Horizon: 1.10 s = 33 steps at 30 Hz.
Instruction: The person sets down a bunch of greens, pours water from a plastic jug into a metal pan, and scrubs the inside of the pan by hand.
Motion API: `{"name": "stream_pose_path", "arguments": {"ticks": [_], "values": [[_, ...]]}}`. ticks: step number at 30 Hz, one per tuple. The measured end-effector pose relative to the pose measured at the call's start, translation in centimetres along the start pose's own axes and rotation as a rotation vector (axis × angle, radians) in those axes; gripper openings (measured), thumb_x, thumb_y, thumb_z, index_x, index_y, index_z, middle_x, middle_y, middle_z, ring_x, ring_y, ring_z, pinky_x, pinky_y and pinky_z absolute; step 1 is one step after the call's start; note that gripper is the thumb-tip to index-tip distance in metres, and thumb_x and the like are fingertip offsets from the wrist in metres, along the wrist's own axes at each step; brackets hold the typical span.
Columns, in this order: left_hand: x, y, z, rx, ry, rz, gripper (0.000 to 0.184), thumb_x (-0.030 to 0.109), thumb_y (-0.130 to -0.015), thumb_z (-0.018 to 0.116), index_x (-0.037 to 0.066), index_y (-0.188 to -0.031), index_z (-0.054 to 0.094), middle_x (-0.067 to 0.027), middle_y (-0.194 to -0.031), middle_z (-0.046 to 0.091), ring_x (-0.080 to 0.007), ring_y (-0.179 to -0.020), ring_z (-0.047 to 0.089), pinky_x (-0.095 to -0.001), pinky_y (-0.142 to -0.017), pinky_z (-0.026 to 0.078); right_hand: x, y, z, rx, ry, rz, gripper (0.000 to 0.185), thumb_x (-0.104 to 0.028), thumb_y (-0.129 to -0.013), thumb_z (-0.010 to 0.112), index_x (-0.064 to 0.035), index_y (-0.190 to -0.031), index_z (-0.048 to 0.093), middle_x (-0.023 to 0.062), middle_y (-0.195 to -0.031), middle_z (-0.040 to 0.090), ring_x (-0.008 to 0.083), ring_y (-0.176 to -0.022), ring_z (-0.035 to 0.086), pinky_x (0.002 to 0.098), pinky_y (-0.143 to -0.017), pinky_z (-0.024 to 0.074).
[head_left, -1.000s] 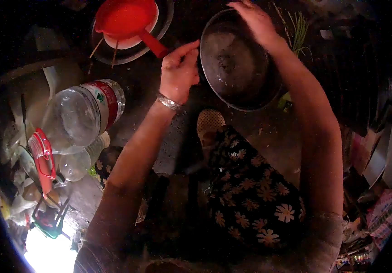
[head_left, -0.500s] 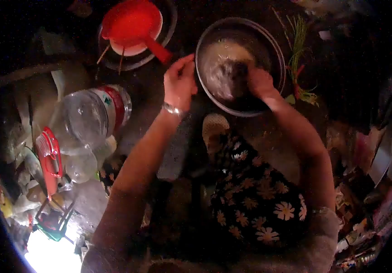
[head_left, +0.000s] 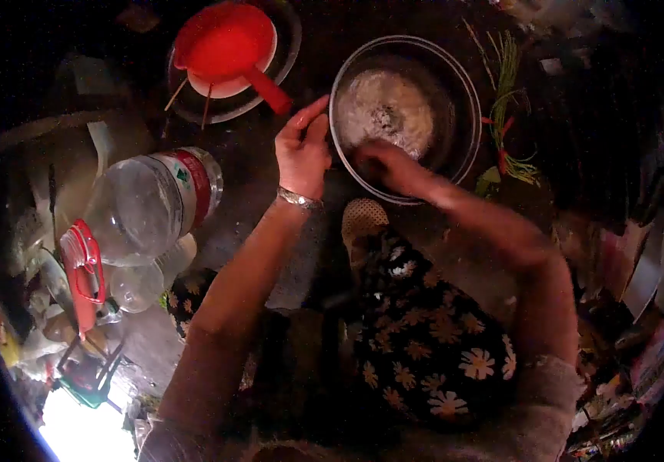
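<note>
A round metal basin (head_left: 476, 115) holds a pale, wet, swirled mixture (head_left: 393, 104) with a bubbly patch in its middle. My left hand (head_left: 303, 158), with a metal-looking band round the wrist, grips the basin's left rim with bent fingers. Inside the basin, my right hand (head_left: 393, 165) is low at the near side, at the edge of the mixture. Motion blur and shadow obscure its fingers, so whether they hold anything cannot be made out.
A red long-handled strainer or ladle (head_left: 228, 38) rests over a pale bowl in a dark basin at upper left, with sticks beneath it. A large clear bottle (head_left: 143, 204) lies left. Green stalks (head_left: 506, 77) lie right of the metal basin. A shoe (head_left: 364, 219) is below it.
My right hand has swept from the right side of the basin to its near left side, uncovering more of the mixture. My left hand stays at the rim.
</note>
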State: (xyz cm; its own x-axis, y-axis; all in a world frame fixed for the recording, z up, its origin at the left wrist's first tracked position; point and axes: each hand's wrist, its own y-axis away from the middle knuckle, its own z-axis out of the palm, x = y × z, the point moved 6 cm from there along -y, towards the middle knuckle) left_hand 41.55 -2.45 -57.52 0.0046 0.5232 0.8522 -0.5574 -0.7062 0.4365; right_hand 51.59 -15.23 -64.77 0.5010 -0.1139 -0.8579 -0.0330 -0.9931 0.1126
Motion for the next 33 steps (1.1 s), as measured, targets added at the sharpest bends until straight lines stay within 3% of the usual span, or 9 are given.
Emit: {"name": "stream_pose_path", "arguments": {"ticks": [3,7,14,18,21,24,26,28,33], "values": [[1.1,0.6,1.0,-0.005,-0.087,-0.023,0.026,0.015,-0.089,0.055,0.007,-0.113,0.060,0.0066,-0.065,0.053,-0.0020,-0.046,0.037,-0.0171,-0.038,0.027,1.5,3.3,-6.2,-0.264,0.642,0.281,0.027,-0.009,-0.075,0.055,-0.0160,-0.098,0.066,0.0122,-0.120,0.049,0.0315,-0.115,0.043,0.0420,-0.097,0.0362],[2.0,0.3,2.2,-0.081,-0.125,-0.079,0.025,0.014,-0.089,0.055,0.007,-0.112,0.061,0.0059,-0.065,0.055,-0.0023,-0.045,0.038,-0.0175,-0.039,0.028,1.9,-1.4,-10.9,-0.452,1.393,0.122,0.033,-0.017,-0.076,0.053,-0.0148,-0.108,0.065,0.0115,-0.129,0.047,0.0297,-0.120,0.040,0.0441,-0.101,0.0321],[4.1,0.0,2.9,-0.091,-0.323,0.289,0.022,0.012,-0.088,0.056,0.005,-0.107,0.064,0.0046,-0.066,0.058,-0.0020,-0.045,0.040,-0.0182,-0.041,0.031,2.7,2.4,-15.3,-0.082,1.381,-0.302,0.047,-0.022,-0.083,0.052,-0.0069,-0.127,0.045,0.0133,-0.132,0.043,0.0356,-0.125,0.034,0.0446,-0.108,0.0236],[3.0,-0.8,2.2,0.043,-0.305,0.236,0.022,0.009,-0.087,0.056,0.004,-0.106,0.065,0.0018,-0.074,0.062,-0.0031,-0.052,0.047,-0.0176,-0.045,0.037,0.0,8.1,-8.6,-0.178,0.985,0.307,0.035,-0.024,-0.077,0.052,-0.0058,-0.106,0.059,0.0136,-0.120,0.053,0.0286,-0.116,0.046,0.0504,-0.101,0.0279],[4.0,-0.6,3.2,0.021,-0.259,0.493,0.021,0.007,-0.087,0.056,0.002,-0.105,0.065,-0.0018,-0.085,0.065,-0.0048,-0.063,0.054,-0.0174,-0.053,0.043,-3.8,7.1,-4.1,-0.309,0.584,0.599,0.047,-0.023,-0.084,0.047,-0.0096,-0.128,0.045,0.0165,-0.128,0.047,0.0329,-0.122,0.039,0.0441,-0.104,0.0274],[3.6,-1.0,2.8,-0.003,-0.412,0.506,0.021,0.005,-0.087,0.055,0.001,-0.106,0.064,-0.0043,-0.094,0.065,-0.0062,-0.073,0.058,-0.0182,-0.061,0.046,-8.2,3.8,-2.6,0.262,-0.255,0.467,0.049,-0.026,-0.090,0.043,-0.0074,-0.135,0.037,0.0179,-0.136,0.041,0.0356,-0.124,0.038,0.0384,-0.105,0.0293],[2.4,-1.3,2.2,-0.019,-0.127,0.251,0.021,0.006,-0.087,0.054,0.002,-0.106,0.063,-0.0029,-0.089,0.065,-0.0055,-0.067,0.056,-0.0180,-0.055,0.044,-9.1,0.1,-2.8,0.502,-0.726,0.319,0.053,-0.029,-0.093,0.042,-0.0066,-0.139,0.030,0.0191,-0.139,0.037,0.0352,-0.126,0.037,0.0374,-0.105,0.0290],[1.4,-1.4,1.5,-0.013,-0.186,0.249,0.021,0.008,-0.088,0.054,0.002,-0.107,0.063,-0.0017,-0.085,0.065,-0.0053,-0.062,0.053,-0.0182,-0.051,0.042,-7.5,-3.6,-4.3,0.540,-0.619,0.595,0.055,-0.029,-0.092,0.045,-0.0042,-0.138,0.030,0.0190,-0.138,0.039,0.0354,-0.125,0.037,0.0372,-0.105,0.0293],[2.0,1.2,2.1,0.045,-0.239,0.002,0.026,0.014,-0.089,0.054,0.003,-0.112,0.058,0.0028,-0.070,0.057,-0.0049,-0.050,0.043,-0.0198,-0.041,0.034,6.9,-8.8,-11.3,1.085,-0.040,0.505,0.050,-0.031,-0.088,0.053,-0.0017,-0.128,0.041,0.0184,-0.128,0.048,0.0328,-0.118,0.045,0.0392,-0.099,0.0357]]}}
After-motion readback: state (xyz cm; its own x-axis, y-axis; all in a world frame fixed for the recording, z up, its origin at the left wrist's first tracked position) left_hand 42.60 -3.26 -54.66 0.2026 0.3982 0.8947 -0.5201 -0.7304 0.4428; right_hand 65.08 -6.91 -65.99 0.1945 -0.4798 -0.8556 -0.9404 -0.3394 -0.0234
